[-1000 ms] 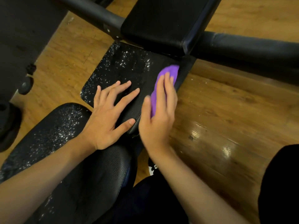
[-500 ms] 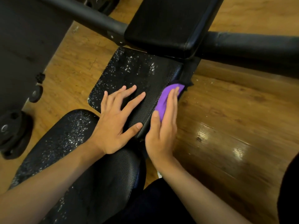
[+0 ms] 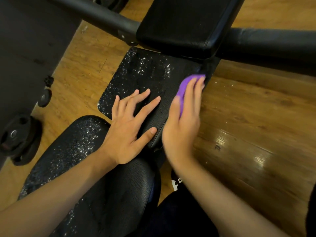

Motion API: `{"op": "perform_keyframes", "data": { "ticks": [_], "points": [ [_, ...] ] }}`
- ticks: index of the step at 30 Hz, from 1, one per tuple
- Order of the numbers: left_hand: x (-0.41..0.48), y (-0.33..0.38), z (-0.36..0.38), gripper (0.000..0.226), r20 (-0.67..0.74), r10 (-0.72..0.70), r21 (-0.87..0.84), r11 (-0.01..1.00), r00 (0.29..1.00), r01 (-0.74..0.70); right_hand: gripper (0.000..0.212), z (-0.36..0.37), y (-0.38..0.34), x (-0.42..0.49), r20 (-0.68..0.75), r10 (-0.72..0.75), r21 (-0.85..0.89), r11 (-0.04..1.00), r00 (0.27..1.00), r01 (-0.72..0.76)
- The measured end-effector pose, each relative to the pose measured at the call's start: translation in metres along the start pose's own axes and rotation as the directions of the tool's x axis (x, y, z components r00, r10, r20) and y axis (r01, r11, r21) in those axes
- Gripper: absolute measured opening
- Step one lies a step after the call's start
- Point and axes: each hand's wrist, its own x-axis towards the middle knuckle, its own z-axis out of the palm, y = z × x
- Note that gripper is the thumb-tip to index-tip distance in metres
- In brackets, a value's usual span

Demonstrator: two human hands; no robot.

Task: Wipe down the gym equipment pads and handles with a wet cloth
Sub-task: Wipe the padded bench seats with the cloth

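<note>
Head view: right hand (image 3: 183,124) presses a purple wet cloth (image 3: 186,85) flat against the right side edge of the middle black leather pad (image 3: 145,77), fingers (image 3: 198,93) extended, not curled; cloth trapped under the palm. The hand is motion-blurred, so exact contact is probably along the edge seam. Left hand (image 3: 127,130) lies flat on the pad top, fingers spread, holding nothing. The pad edge's long axis runs away from the person, in line with the right fingers. The right hand is nearer the cloth. Droplets remain on the pad's left part.
</note>
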Motion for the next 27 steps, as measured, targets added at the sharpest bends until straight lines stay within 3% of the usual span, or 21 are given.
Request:
{"op": "perform_keyframes", "data": {
  "ticks": [2,5,10,13,17,19,21,23,25,27],
  "points": [
    [0.001,0.0,0.0,0.069,-0.001,0.001,0.001,1.0,1.0,-0.001,0.054,0.001,-0.001,0.052,-0.123,0.119,0.003,0.993,0.985,-0.119],
    [0.0,0.0,0.001,0.065,-0.011,-0.001,0.005,1.0,1.0,0.001,0.056,0.007,-0.01,0.055,-0.193,0.119,-0.001,0.993,0.974,-0.122],
    [-0.001,-0.002,0.001,0.061,-0.024,-0.004,-0.013,1.0,1.0,0.004,0.059,-0.003,-0.009,-0.058,0.097,0.016,0.019,1.0,0.995,-0.018],
    [0.0,0.0,0.001,0.059,-0.03,-0.008,-0.019,1.0,1.0,0.007,0.059,-0.006,-0.004,0.009,0.088,0.116,0.027,0.993,0.989,-0.119],
    [0.0,-0.001,0.002,0.058,-0.038,-0.004,-0.027,1.0,0.999,0.003,0.058,-0.003,-0.014,0.063,-0.065,0.214,0.032,0.977,0.975,-0.213],
    [-0.001,-0.002,0.002,0.057,-0.039,-0.006,-0.032,0.999,0.999,0.005,0.063,-0.001,-0.019,0.017,0.015,0.24,0.046,0.97,0.971,-0.24],
    [0.0,-0.002,0.002,0.058,-0.034,-0.005,-0.039,0.999,0.999,0.004,0.071,-0.005,-0.034,-0.041,0.183,0.302,0.067,0.945,0.936,-0.319],
    [0.0,-0.002,0.001,0.057,-0.033,-0.013,-0.043,0.999,0.999,0.012,0.074,-0.007,-0.036,-0.059,0.241,0.297,0.035,0.949,0.924,-0.314],
    [-0.001,-0.002,0.001,0.057,-0.041,-0.014,-0.05,0.999,0.999,0.012,0.071,-0.006,-0.028,-0.017,0.164,0.292,0.015,0.954,0.942,-0.299],
    [-0.001,-0.001,0.002,0.056,-0.049,-0.014,-0.05,0.999,0.999,0.011,0.063,-0.004,-0.021,0.042,0.0,0.285,-0.027,0.958,0.959,-0.285]
  ]
}}
